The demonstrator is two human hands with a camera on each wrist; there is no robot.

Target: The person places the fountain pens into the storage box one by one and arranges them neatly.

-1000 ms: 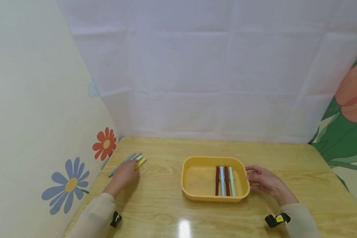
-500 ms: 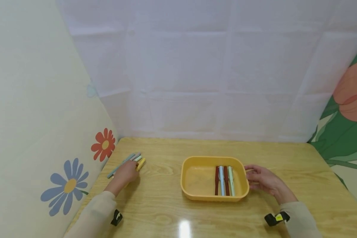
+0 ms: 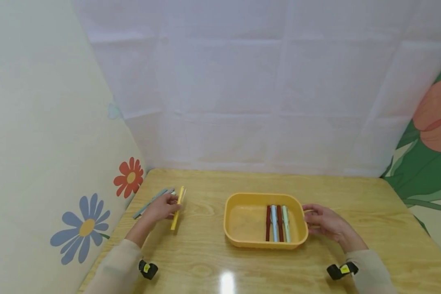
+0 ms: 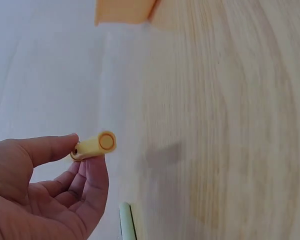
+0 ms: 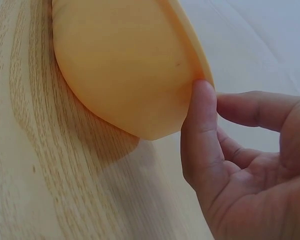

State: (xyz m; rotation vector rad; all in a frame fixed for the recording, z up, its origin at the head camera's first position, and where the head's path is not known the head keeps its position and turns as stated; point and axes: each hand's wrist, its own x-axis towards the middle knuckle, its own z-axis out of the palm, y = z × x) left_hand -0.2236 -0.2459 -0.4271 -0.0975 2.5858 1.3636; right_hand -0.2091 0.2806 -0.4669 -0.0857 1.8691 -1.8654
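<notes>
The yellow pen (image 3: 175, 220) is in the left hand (image 3: 161, 210), raised off the table (image 3: 194, 261) to the left of the tray (image 3: 246, 222). Its long axis runs near to far, the far end slanting toward the tray. The left grip pinches it, narrowed to its thickness. A broad stretch of table separates it from the tray. Loose pens (image 3: 152, 202) lie farther from the tray, by the table's left edge. The right hand's (image 3: 327, 223) grip is slack, fingers touching the tray's right end.
</notes>
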